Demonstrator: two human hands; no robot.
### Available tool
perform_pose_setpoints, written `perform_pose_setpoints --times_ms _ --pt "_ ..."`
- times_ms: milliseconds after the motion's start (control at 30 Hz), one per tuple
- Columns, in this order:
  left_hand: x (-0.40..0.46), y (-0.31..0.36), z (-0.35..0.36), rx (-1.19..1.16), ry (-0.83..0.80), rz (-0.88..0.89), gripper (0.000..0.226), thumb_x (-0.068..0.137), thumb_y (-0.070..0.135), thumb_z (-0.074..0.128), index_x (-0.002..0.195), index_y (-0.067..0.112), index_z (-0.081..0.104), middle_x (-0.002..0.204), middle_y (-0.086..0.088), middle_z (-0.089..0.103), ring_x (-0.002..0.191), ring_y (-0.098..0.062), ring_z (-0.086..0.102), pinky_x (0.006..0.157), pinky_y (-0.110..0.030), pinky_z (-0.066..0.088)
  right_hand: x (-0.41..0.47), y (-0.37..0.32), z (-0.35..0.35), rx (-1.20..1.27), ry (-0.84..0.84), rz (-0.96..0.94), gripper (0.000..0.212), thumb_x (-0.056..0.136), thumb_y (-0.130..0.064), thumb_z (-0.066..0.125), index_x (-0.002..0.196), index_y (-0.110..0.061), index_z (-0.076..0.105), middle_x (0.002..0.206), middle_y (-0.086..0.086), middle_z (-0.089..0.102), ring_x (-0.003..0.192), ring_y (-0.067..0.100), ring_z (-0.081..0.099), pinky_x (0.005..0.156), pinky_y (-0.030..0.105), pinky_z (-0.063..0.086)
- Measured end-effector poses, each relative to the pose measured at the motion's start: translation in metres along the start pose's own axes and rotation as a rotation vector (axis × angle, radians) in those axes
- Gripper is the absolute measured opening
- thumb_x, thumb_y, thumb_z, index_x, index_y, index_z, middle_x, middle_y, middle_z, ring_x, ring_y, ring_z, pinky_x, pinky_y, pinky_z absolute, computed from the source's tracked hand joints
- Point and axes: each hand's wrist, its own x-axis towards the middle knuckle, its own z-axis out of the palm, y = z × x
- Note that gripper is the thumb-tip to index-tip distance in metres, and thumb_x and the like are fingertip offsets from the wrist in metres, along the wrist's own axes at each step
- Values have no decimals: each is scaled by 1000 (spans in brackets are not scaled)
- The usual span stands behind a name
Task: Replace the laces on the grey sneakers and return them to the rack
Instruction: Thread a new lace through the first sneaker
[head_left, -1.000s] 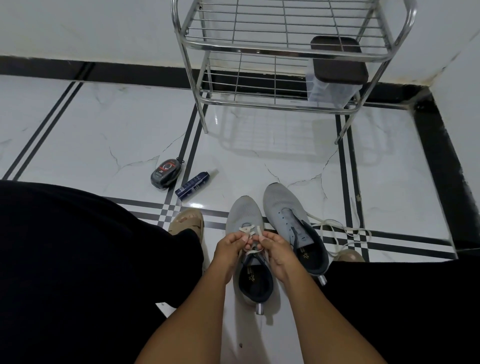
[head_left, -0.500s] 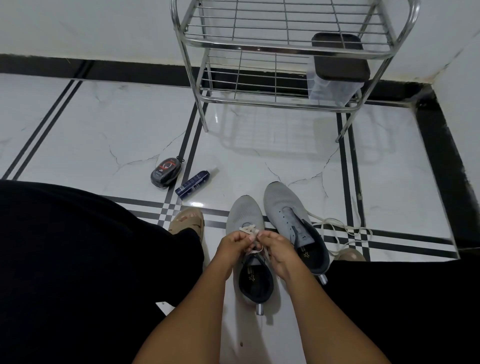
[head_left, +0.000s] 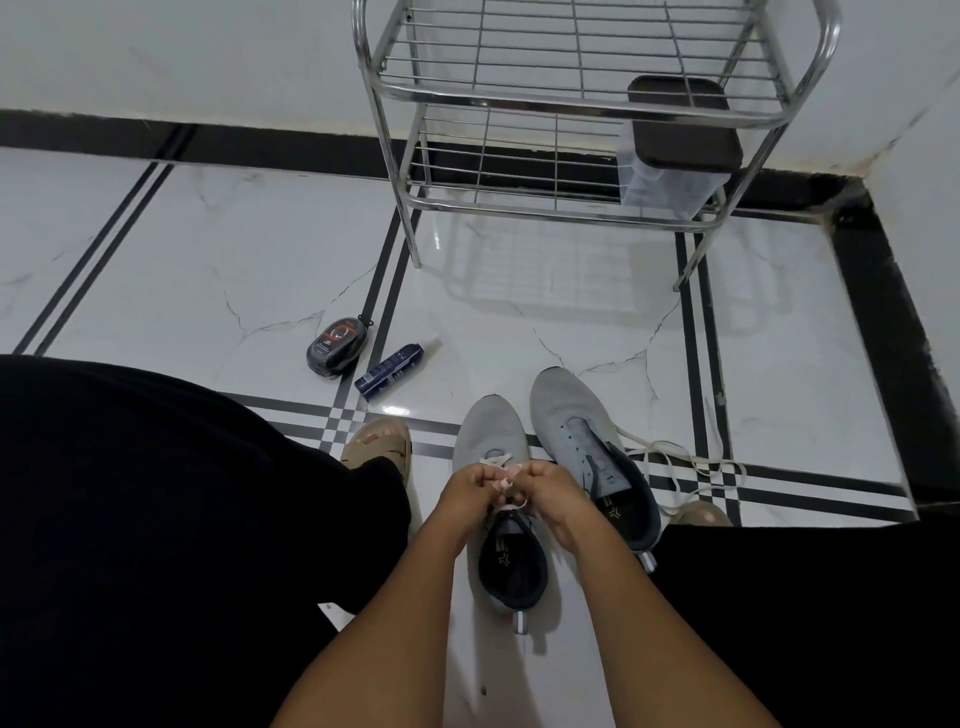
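left hand: we have it pinching the white lace over the near sneaker's tongue, fingers curled.
right hand: pinching the same lace from the other side, knuckles touching the left hand's.
near sneaker: on the floor between our knees, lace in the lower eyelets only as far as we can see.
far sneaker: just beside it on the right, eyelets bare, loose lace trailing on the tile.
change: hands have closed in tighter than a second ago; shoe hasn't shifted. We read that as a crossing being snugged, not a new eyelet started.
progress: early; first shoe part-laced, second untouched.
rack: well apart, against the wall, no shoes on it.
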Motion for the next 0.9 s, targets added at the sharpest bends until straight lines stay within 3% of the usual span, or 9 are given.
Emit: perform_pose_setpoints --times_ms 100,167,267,400,533,600,700,800,900 --pt "3 -1 -2 57 72 4 12 84 6 63 93 15 61 91 -10 70 83 -25 67 81 -38 55 2 -6 -4 -428 89 -91 8 83 -16 71 78 -16 64 83 5 68 79 20 64 76 31 52" --pt "2 0 -1 95 91 20 16 83 6 65 89 19 58 87 -6 69 81 -22 67 80 -37 57 0 -9 -3 -645 150 -139 15 81 -19 72 72 -24 60 86 -2 67 83 16 63 75 29 50" --pt "0 1 2 192 123 79 16 84 10 64 87 24 56 88 -2 67 76 -13 64 64 -20 52 -4 -9 3 -913 231 -251 4 84 -19 64 84 -18 60 97 2 64 87 19 60 76 33 49" --pt "0 3 5 205 111 60 15 91 16 51 86 29 56 104 -5 67 91 -19 65 79 -29 54 -15 -3 8 -1229 353 -415 11 93 -17 52 104 -13 50 107 6 55 91 25 60 65 33 40" --pt "-2 8 5 63 31 25 25 100 4 39 109 14 60 91 -1 60 69 -3 55 50 -5 43 -18 10 6 -1218 393 -483 18 97 -20 48 112 -12 47 116 5 51 95 27 60 65 34 39" --pt "-3 9 4 55 -21 -5 27 100 2 40 115 11 60 91 -2 62 72 -4 57 54 -5 44 -16 13 4 -1126 392 -486 13 96 -24 50 104 -13 49 111 4 52 90 27 59 68 37 43" --pt "-4 10 3 -42 -87 -83 33 99 7 41 121 15 64 113 -9 67 94 -18 63 78 -19 50 -14 10 3 -860 385 -446 19 89 -25 63 79 -19 48 91 0 54 81 22 56 70 39 45" --pt "-6 9 5 -333 -118 -201 17 91 20 57 99 10 68 87 -6 68 72 -16 63 63 -21 52 -10 10 0 -673 390 -341 25 81 -26 72 71 -19 51 75 -4 59 72 17 56 66 32 44" --pt "-9 9 6 -504 -148 -236 19 88 24 60 98 10 65 78 -4 63 63 -12 60 54 -19 48 -8 14 -3 -524 354 -264 24 78 -27 76 69 -17 56 71 -4 63 67 15 58 63 28 44"
